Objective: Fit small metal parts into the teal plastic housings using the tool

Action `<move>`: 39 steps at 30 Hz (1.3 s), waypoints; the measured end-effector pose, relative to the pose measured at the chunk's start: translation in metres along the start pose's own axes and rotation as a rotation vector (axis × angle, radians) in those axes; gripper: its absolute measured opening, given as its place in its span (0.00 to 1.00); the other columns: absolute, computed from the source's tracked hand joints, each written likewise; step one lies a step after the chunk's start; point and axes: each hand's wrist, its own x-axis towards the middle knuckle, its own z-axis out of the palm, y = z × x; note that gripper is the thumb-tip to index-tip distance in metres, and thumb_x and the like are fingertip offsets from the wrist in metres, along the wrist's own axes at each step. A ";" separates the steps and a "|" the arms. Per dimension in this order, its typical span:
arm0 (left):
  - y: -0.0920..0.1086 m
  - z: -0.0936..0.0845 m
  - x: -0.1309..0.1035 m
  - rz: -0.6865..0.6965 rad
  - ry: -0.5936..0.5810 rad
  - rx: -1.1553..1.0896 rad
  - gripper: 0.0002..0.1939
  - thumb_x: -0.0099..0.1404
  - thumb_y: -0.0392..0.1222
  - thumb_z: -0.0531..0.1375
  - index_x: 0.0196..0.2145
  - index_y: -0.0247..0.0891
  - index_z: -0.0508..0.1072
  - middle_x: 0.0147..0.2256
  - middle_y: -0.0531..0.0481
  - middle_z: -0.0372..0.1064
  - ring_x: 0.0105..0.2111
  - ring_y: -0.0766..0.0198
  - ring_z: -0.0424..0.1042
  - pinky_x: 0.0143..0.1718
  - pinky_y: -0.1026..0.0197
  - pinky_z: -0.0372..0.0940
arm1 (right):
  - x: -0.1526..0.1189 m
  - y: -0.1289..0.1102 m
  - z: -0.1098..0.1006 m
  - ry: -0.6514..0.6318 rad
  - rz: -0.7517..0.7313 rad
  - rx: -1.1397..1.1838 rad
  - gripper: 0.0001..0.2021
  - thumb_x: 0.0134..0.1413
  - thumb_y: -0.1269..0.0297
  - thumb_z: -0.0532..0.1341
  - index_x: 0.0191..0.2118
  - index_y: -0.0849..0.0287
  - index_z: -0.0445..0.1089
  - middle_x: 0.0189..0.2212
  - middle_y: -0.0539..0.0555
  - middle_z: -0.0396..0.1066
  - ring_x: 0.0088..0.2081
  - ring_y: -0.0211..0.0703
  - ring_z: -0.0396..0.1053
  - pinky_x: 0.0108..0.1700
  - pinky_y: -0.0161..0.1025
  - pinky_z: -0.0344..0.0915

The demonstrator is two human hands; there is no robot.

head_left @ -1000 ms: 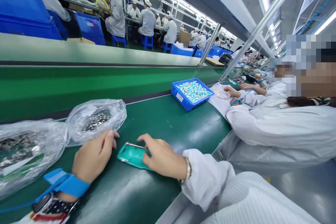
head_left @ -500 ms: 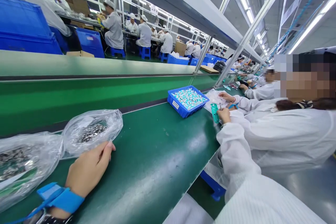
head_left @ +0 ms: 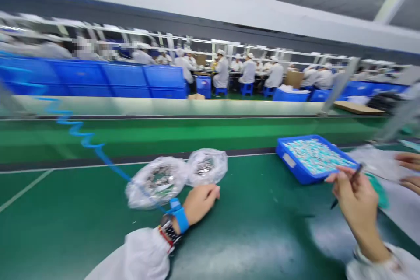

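Note:
My left hand (head_left: 201, 204) rests on the green table with its fingers curled together. Whatever those fingers hold, if anything, is hidden. Just beyond it lie two clear plastic bags, the left bag (head_left: 138, 190) and the right bag (head_left: 220, 167), with small shiny metal parts (head_left: 204, 167) inside. My right hand (head_left: 357, 210) is raised above the table and pinches a slim dark pen-like tool (head_left: 334, 203), whose tip points down and left. Behind that hand, a teal piece (head_left: 380, 192) is partly covered.
A blue bin (head_left: 297, 175) full of small teal and white parts stands beyond my right hand. A co-worker's hand (head_left: 410, 170) and a pale plastic sheet (head_left: 364, 157) are at the right edge. A coiled blue cord (head_left: 77, 129) hangs across the left side towards my wristband (head_left: 179, 215).
The view has swung left and levelled. My right hand with the tool has drawn back from the co-worker's teal piece. My left hand stays beside the bags.

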 end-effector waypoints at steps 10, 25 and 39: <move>0.005 0.029 -0.033 0.108 -0.100 -0.260 0.10 0.57 0.36 0.64 0.38 0.38 0.74 0.21 0.61 0.60 0.22 0.75 0.60 0.27 0.72 0.54 | -0.117 -0.057 0.111 -0.806 0.117 0.442 0.14 0.58 0.49 0.57 0.40 0.53 0.70 0.22 0.50 0.68 0.21 0.37 0.61 0.25 0.36 0.66; -0.001 0.031 -0.036 -0.002 -0.026 -0.453 0.10 0.48 0.25 0.60 0.30 0.34 0.72 0.21 0.61 0.54 0.22 0.76 0.53 0.26 0.70 0.52 | -0.132 -0.005 0.157 -0.920 0.133 0.462 0.16 0.55 0.48 0.59 0.41 0.54 0.69 0.21 0.50 0.68 0.19 0.38 0.63 0.20 0.33 0.64; -0.018 -0.034 -0.085 -0.139 0.069 -0.603 0.17 0.45 0.23 0.53 0.31 0.32 0.74 0.19 0.60 0.51 0.19 0.77 0.50 0.22 0.70 0.48 | -0.134 -0.001 0.158 -0.939 0.112 0.409 0.17 0.58 0.47 0.56 0.41 0.55 0.69 0.21 0.50 0.65 0.23 0.37 0.64 0.24 0.32 0.65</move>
